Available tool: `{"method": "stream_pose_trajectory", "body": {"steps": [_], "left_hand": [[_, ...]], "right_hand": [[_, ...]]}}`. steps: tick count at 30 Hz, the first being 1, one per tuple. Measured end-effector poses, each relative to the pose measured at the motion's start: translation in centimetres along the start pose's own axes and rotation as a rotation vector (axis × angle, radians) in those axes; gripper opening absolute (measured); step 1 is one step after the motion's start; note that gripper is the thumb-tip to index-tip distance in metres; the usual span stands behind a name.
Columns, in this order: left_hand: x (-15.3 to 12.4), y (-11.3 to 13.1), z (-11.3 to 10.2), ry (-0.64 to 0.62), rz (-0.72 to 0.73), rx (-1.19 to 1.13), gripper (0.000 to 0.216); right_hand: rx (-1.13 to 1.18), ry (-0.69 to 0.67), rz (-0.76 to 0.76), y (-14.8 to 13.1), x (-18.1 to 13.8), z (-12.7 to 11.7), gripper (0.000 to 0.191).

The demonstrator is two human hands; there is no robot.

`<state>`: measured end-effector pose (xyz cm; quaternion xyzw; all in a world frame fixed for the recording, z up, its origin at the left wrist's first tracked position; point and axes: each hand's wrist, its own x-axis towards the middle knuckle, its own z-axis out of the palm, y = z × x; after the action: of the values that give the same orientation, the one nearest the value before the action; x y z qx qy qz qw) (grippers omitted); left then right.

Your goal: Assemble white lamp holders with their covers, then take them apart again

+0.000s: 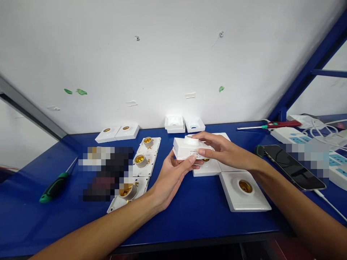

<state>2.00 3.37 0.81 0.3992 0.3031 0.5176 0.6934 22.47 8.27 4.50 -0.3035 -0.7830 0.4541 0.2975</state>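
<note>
Both my hands grip one white square lamp holder (181, 147), raised above the blue table and turned so its side edge faces me. My left hand (173, 177) supports it from below and the near side, thumb on the edge. My right hand (217, 148) clasps its right side, with fingers over the top by the round collar. Under and behind my right hand lie assembled lamp holders, one partly covered; the nearest lamp holder (245, 191) shows its brass socket. Left of my hands, a column of open lamp holder bases (140, 160) shows brass threads and screws.
White square covers (175, 122) stand against the wall, with two finished lamp holders (127, 131) to their left. A green-black screwdriver (55, 186) lies at left beside a pixelated dark object. At right are a phone (295, 168), a red-handled tool (282, 124) and power strips (287, 136) with cables.
</note>
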Motion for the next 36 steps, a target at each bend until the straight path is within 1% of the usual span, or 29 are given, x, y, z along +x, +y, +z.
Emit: {"method": "stream_pose_trajectory", "body": {"steps": [6, 9, 13, 17, 25, 33, 34, 36], "left_hand": [[0.1, 0.1, 0.0, 0.003, 0.011, 0.015, 0.05], [-0.1, 0.3, 0.2, 0.013, 0.012, 0.029, 0.051], [-0.4, 0.5, 0.4, 0.026, -0.009, 0.052, 0.055], [-0.5, 0.5, 0.5, 0.036, -0.033, 0.08, 0.056], [-0.2, 0.5, 0.4, 0.054, -0.033, 0.12, 0.055], [-0.5, 0.7, 0.7, 0.057, -0.018, 0.068, 0.056], [-0.5, 0.8, 0.7, 0.053, -0.02, 0.062, 0.057], [-0.4, 0.8, 0.6, 0.032, -0.02, 0.049, 0.056]], "right_hand": [[-0.022, 0.003, 0.008, -0.1, 0.0, 0.0, 0.043], [-0.102, 0.006, 0.044, -0.2, -0.2, -0.2, 0.047], [-0.203, -0.034, 0.058, -0.4, -0.7, -0.6, 0.051], [-0.205, -0.058, 0.049, -0.5, -0.9, -0.9, 0.051], [-0.27, -0.031, 0.002, -0.5, -0.9, -1.1, 0.053], [-0.254, -0.038, -0.014, -0.4, -0.8, -1.1, 0.052], [-0.245, -0.034, -0.024, -0.4, -0.9, -1.1, 0.055], [-0.229, -0.04, -0.041, -0.3, -0.9, -1.0, 0.068]]}}
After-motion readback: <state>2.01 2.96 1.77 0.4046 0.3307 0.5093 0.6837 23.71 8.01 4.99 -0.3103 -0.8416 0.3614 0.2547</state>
